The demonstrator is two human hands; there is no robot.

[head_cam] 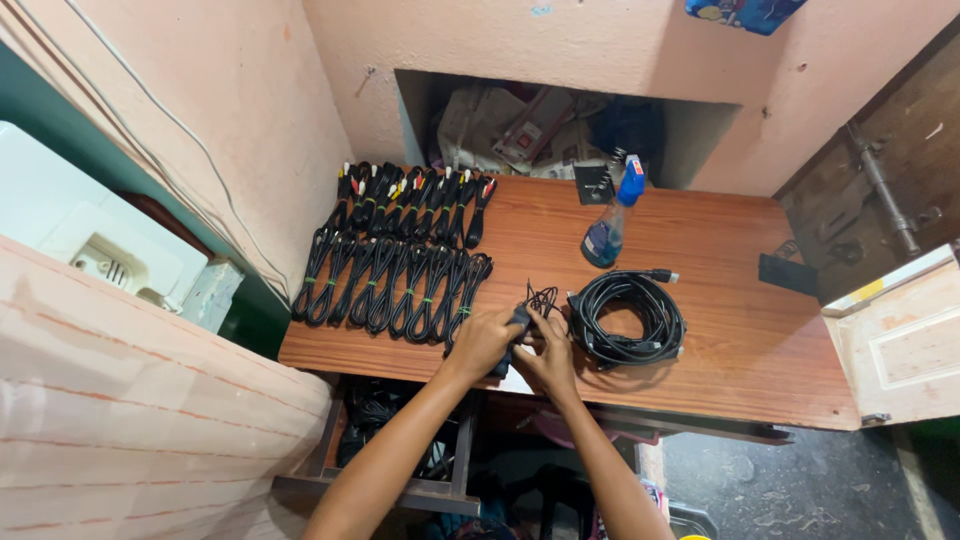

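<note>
From my remote seat I take the counter [740,350] as landmark: a reddish wood-grain slab, smooth, w/ a straight front edge facing the person. Left of the counter is a pink plaster wall, tight against its side, no room there. On the counter's left half lie bundled cables [395,270], black, tied w/ small green bands, laid in two neat rows, coloured plugs on the back row. They fill that half nearly to the front edge.

At the counter's front edge, about mid-width, both hands meet. Left hand [483,341] has its fingers closed on a small black cable [535,305], thin, glossy, w/ loose loops sticking up behind the knuckles. Right hand [549,357] touches the left, fingers curled on the same cable; can't see the fingertips' exact grip. So the small cable sits at the front-middle of the counter, just right of the bundles.

Just right of the hands lies a coiled thick cable [628,320], black, round loop, plug end pointing away. Behind it, toward the counter's back, stands a spray bottle [610,225], clear plastic, blue liquid, blue-white head. Right third of the counter is bare wood, the best open room, save a flat black rectangle [788,274] near its right edge. A wooden door [900,340] lies beyond the right edge.
</note>
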